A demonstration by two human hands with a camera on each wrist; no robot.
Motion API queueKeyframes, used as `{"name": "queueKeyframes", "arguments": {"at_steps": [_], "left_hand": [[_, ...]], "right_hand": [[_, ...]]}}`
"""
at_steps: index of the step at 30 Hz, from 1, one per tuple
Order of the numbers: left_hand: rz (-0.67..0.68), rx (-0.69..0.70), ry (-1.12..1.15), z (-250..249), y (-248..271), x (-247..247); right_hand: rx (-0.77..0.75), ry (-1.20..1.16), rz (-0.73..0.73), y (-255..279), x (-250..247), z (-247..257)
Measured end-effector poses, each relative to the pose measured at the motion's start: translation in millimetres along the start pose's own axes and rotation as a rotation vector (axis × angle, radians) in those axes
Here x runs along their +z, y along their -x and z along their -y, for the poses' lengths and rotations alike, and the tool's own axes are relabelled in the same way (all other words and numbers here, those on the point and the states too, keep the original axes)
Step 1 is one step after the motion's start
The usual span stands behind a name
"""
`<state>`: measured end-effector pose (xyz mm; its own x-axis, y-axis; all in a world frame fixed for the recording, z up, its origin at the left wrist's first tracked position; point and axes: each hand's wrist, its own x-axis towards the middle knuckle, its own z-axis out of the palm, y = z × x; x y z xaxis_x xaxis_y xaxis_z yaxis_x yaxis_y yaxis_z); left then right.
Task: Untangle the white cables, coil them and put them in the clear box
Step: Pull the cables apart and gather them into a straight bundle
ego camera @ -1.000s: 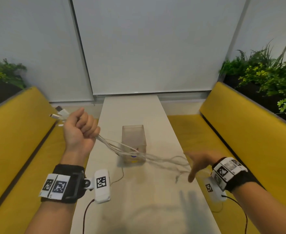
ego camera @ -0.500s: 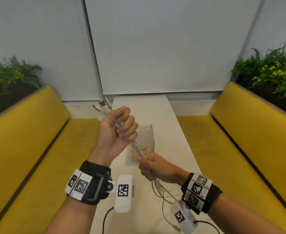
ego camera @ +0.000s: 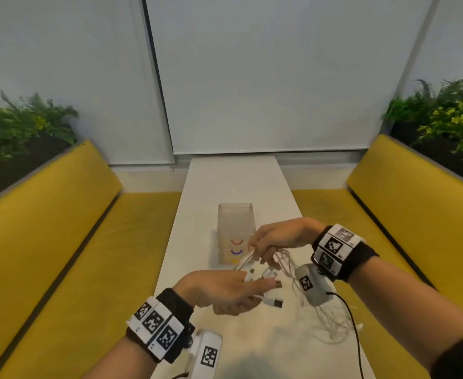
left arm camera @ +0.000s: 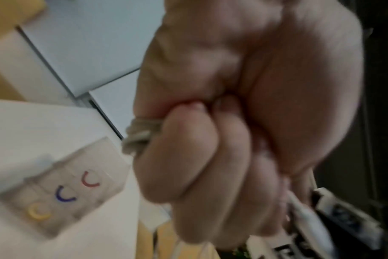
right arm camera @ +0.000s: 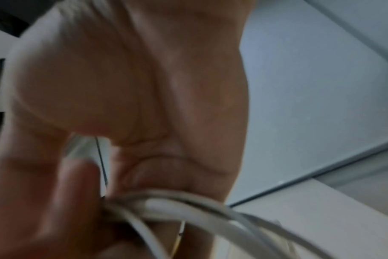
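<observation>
The clear box [ego camera: 235, 231] stands upright on the white surface [ego camera: 233, 179], bearing red, blue and yellow arcs on its near wall. Just in front of it, the left hand [ego camera: 225, 292] is fisted round the plug ends of the white cables [ego camera: 255, 265]. To the box's right, the right hand [ego camera: 279, 239] pinches the same bundle; loose strands hang from it onto the surface. Yellow benches [ego camera: 61, 242] flank both sides.
</observation>
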<state>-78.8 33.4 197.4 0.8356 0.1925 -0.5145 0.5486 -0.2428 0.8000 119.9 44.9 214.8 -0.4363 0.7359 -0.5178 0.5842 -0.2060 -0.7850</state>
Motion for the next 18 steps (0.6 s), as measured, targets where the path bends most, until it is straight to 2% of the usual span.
{"name": "queueKeyframes", "arguments": {"at_steps": [3,5,8,10,14,18], "left_hand": [[-0.313,-0.043,-0.009,11.8,-12.1,-3.0],[-0.452,0.027,-0.019,12.5,-17.0,-5.2],[-0.481,0.141,-0.012,11.7,-22.0,-6.2],[-0.471,0.112,0.038,13.3,-27.2,-3.0],[-0.522,0.143,0.143,16.7,-39.7,5.5],[-0.569,0.129,0.245,32.4,-54.9,4.3]], "right_hand": [[0.074,0.137,-0.039,3.9,-2.2,2.8],[0.099,0.161,-0.123,3.0,-0.2,2.4],[0.103,0.228,-0.235,2.4,0.7,1.1],[0.126,0.279,-0.258,3.3,0.7,-1.2],[0.226,0.391,-0.315,7.2,1.5,-2.4],[0.252,0.449,-0.354,9.9,6.6,3.3]]}}
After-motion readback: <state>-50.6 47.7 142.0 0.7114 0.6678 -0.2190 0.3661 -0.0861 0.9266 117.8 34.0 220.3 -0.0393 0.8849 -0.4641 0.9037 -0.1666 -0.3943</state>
